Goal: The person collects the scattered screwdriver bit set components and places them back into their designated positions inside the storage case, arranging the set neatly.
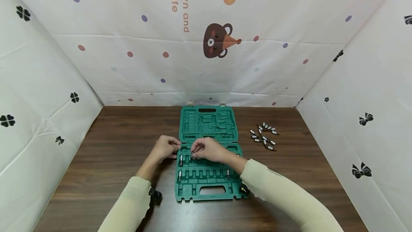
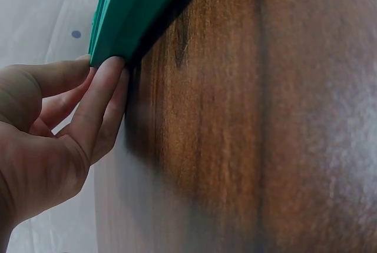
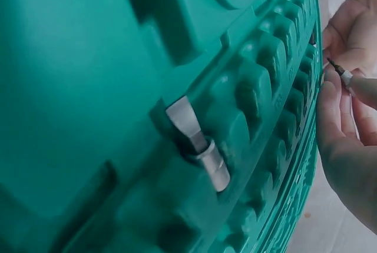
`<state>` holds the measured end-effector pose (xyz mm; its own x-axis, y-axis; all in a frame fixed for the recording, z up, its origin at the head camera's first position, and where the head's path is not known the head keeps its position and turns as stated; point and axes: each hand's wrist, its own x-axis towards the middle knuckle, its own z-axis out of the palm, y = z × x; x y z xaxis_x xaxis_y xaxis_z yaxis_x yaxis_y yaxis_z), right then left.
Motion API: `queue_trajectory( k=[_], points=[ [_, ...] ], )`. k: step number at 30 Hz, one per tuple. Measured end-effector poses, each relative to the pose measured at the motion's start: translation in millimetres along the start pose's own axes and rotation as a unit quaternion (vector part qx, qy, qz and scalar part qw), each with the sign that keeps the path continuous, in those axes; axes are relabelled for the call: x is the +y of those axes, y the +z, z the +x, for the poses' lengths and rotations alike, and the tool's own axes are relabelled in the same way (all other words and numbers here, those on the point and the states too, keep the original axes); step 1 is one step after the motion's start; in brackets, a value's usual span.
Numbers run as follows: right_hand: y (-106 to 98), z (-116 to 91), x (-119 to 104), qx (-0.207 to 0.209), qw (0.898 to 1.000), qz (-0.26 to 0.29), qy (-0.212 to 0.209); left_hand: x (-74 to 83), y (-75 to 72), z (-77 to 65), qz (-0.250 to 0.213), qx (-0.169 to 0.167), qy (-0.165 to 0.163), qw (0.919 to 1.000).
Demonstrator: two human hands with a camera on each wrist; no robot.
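A green tool case (image 1: pixel 185 192) lies opened flat on the table, its lid (image 1: pixel 209 117) toward the back wall. At the upper left of its lower half, my right hand (image 1: pixel 207 149) pinches a small bit socket (image 3: pixel 340 70) with a dark tip and silver body. My left hand (image 2: pixel 65 123) grips the case's left edge near the hinge, thumb above and fingers along the side. Two bit sockets (image 1: pixel 181 160) sit in slots on the left. Another, a flat-blade bit socket (image 3: pixel 215 167), sits in a slot on the right.
A loose pile of silver and black bit sockets (image 1: pixel 264 139) lies on the brown wooden table (image 1: pixel 128 128), right of the case. White printed cloth walls (image 1: pixel 180 71) stand behind and at both sides. A black wrist camera (image 1: pixel 155 195) is on the left sleeve.
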<state>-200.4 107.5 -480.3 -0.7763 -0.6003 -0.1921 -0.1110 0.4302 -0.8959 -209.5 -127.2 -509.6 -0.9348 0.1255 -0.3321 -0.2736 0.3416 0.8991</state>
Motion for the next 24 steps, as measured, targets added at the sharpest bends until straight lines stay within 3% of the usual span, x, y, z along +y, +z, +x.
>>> queue_trajectory(
  k=[14,24],
  points=[
    [12,15,-7,-0.007,0.993,-0.115,0.005,-0.6,0.5,0.9,-0.002,-0.002,-0.005,1.0000],
    [19,20,-10,-0.014,0.977,-0.212,-0.026,-2.7,0.4,2.8,-0.003,-0.001,-0.004,1.0000]
  ],
)
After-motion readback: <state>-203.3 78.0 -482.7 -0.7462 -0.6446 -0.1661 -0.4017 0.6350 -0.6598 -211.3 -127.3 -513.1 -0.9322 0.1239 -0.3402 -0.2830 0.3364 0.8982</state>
